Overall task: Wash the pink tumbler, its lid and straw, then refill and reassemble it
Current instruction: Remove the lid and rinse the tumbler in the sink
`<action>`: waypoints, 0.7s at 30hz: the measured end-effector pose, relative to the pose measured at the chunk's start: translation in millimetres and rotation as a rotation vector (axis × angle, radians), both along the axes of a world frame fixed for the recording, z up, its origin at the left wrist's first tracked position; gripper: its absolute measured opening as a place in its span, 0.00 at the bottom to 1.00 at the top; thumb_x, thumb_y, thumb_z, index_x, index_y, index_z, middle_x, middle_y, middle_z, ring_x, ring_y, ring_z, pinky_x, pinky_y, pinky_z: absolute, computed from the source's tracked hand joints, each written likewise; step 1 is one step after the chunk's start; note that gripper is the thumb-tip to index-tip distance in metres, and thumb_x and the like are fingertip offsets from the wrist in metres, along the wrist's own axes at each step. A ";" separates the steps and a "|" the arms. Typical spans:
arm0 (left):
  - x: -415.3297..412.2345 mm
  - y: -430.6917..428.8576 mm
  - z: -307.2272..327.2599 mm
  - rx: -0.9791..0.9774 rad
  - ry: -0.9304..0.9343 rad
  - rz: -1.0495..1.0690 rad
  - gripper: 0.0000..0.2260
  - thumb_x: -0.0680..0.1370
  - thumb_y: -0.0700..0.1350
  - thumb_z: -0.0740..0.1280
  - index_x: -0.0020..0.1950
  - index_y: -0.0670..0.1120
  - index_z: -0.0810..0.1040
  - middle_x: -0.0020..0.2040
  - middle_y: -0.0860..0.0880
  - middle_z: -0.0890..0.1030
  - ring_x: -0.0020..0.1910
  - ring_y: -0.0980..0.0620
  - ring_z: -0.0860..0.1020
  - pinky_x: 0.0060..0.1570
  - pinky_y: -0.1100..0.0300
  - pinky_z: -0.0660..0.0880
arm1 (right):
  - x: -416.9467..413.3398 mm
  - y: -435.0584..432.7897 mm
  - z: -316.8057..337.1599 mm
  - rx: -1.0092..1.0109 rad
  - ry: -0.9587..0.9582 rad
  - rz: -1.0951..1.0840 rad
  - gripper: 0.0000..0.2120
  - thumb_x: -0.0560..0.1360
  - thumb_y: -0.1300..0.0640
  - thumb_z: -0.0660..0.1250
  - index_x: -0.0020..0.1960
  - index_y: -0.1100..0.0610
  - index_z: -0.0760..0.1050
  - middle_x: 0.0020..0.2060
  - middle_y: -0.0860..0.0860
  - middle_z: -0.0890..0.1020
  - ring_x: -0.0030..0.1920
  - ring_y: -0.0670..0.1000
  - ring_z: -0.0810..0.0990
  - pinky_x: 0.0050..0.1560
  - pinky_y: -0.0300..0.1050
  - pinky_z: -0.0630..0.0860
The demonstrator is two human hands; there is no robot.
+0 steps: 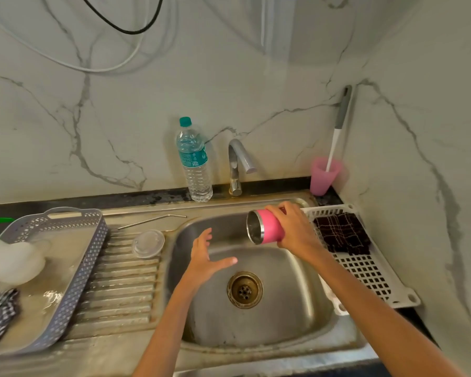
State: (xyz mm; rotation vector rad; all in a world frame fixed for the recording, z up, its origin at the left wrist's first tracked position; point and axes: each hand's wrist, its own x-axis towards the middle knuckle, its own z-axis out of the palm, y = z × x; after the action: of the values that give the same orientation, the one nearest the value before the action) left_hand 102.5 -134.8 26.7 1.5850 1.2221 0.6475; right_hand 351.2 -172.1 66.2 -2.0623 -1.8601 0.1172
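Because the tumbler's parts are to be washed one by one, the ribbed draining board (pixel 120 292), just right of the grey perforated tray (pixel 87 265) at the left, is used as a resting place. The metal straw (pixel 152 221) and the clear lid (pixel 148 243) are laid there, apart from each other and within reach. A plastic water bottle (pixel 193 161) is stood upright at the far edge beside the tap (pixel 235 164), probably for the refill. Over the sink (pixel 288 317) the left hand (pixel 204 257) is held wide, fingers spread and holding nothing, judged ready to steady or rub. Further right, the pink tumbler (pixel 269 227) is gripped round its body by the right hand (pixel 294 227) and tipped on its side, mouth turned left, above the far right of the basin, likely so that water can be drained; no running water can be made out. A dark checked cloth (pixel 343 235) is laid on the white rack (pixel 370 270) at the right.
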 end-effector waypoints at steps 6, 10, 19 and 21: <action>4.9 -2.0 0.5 0.012 0.018 0.031 0.45 0.67 0.47 0.81 0.77 0.53 0.58 0.71 0.50 0.62 0.68 0.54 0.64 0.71 0.50 0.66 | 8.5 7.1 -1.5 0.019 -0.198 0.026 0.42 0.59 0.58 0.80 0.70 0.49 0.67 0.59 0.53 0.72 0.61 0.55 0.70 0.64 0.51 0.68; 8.4 -1.2 0.6 0.011 0.017 0.044 0.45 0.66 0.49 0.81 0.76 0.54 0.58 0.69 0.51 0.63 0.68 0.53 0.64 0.70 0.50 0.67 | 11.2 12.6 -1.4 0.058 -0.300 0.024 0.42 0.57 0.61 0.81 0.68 0.51 0.70 0.57 0.54 0.74 0.59 0.56 0.73 0.64 0.53 0.68; 18.8 -0.1 2.6 0.005 0.000 0.040 0.44 0.67 0.46 0.80 0.76 0.51 0.58 0.70 0.49 0.62 0.68 0.53 0.64 0.70 0.53 0.66 | 13.3 22.2 11.9 0.142 -0.392 0.048 0.42 0.54 0.61 0.83 0.66 0.54 0.73 0.59 0.59 0.76 0.60 0.61 0.74 0.66 0.58 0.66; 20.4 -0.3 3.6 0.003 -0.001 0.033 0.44 0.68 0.46 0.80 0.76 0.51 0.58 0.70 0.49 0.62 0.68 0.53 0.64 0.69 0.55 0.66 | 14.1 23.9 12.9 0.180 -0.423 0.051 0.42 0.52 0.60 0.84 0.65 0.54 0.74 0.58 0.59 0.76 0.59 0.61 0.75 0.65 0.58 0.68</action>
State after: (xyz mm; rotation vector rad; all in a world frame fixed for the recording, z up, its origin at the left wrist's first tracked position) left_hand 122.9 -135.1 30.3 1.5699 1.2489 0.6720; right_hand 365.4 -148.2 79.1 -2.0282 -2.0694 -0.4930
